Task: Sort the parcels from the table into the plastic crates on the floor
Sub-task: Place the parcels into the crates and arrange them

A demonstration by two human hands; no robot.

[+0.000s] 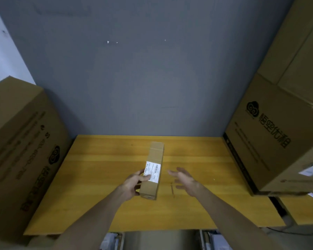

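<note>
Yellow wood table [98,177] against a grey wall [134,69], seen from the head camera looking down.

Parcel [154,156]: long narrow brown carton, mid-table, long axis running away from the person, far end tipped slightly right. White label [154,169] with barcode on its top face, toward the near end.

Left hand [132,184] grips the parcel's near end from the left side, thumb lying across the label's edge, fingers curled round the left face. Can't tell if the near end is lifted off the table or resting on it.

Right hand [184,181] is just right of the parcel, not touching it, fingers spread wide and relaxed, palm turned toward the parcel, holding nothing. It hovers over bare table.

Both forearms enter from the bottom edge.

Big brown carton [22,141] with dark print stands at the table's left side. Stacked cartons [278,132] with dark print sit on the right side, the lower one overhanging the table's right end.

Below the near table edge are pale shapes [110,240], too blurred to name.
</note>
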